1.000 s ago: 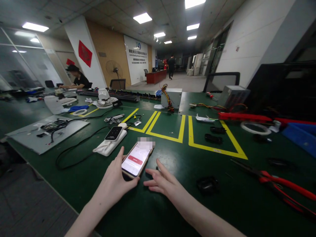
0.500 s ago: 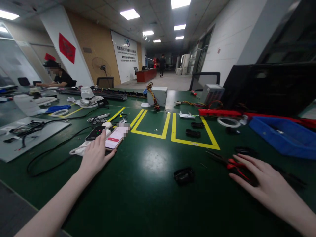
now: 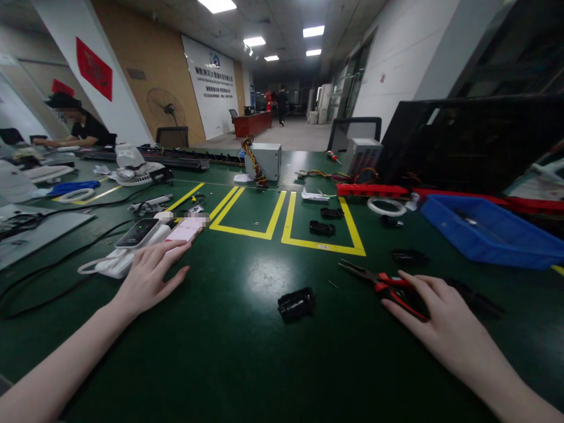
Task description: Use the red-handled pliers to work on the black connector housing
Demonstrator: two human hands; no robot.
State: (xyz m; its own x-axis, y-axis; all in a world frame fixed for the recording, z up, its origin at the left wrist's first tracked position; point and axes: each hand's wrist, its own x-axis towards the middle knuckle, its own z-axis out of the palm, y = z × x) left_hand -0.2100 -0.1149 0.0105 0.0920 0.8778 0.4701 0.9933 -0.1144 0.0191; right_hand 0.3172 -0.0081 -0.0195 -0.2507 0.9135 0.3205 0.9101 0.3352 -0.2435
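Note:
My left hand (image 3: pixel 147 275) lies flat with fingers apart, its fingertips on the near end of a phone with a lit pink screen (image 3: pixel 185 230). Beside the phone a dark handheld device (image 3: pixel 137 232) rests on a white block (image 3: pixel 115 262). My right hand (image 3: pixel 434 314) lies spread over the red handles of a pair of pliers (image 3: pixel 378 281) on the green table (image 3: pixel 247 346); its fingers are stretched out, not wrapped round them. A small black plastic part (image 3: pixel 295 304) sits between my hands.
Yellow tape boxes (image 3: pixel 286 226) mark the table, with black parts (image 3: pixel 322 228) inside. A blue bin (image 3: pixel 489 232), a red strip (image 3: pixel 372 190), a tape ring (image 3: pixel 386 206) and a metal box with wires (image 3: pixel 264 161) stand behind. Black cables (image 3: pixel 53 258) trail left. A seated person (image 3: pixel 73 126) works far left.
My left hand pushed the phone away to the left, next to the white block. My right hand swung right and came down on the red-handled pliers. The view turned right.

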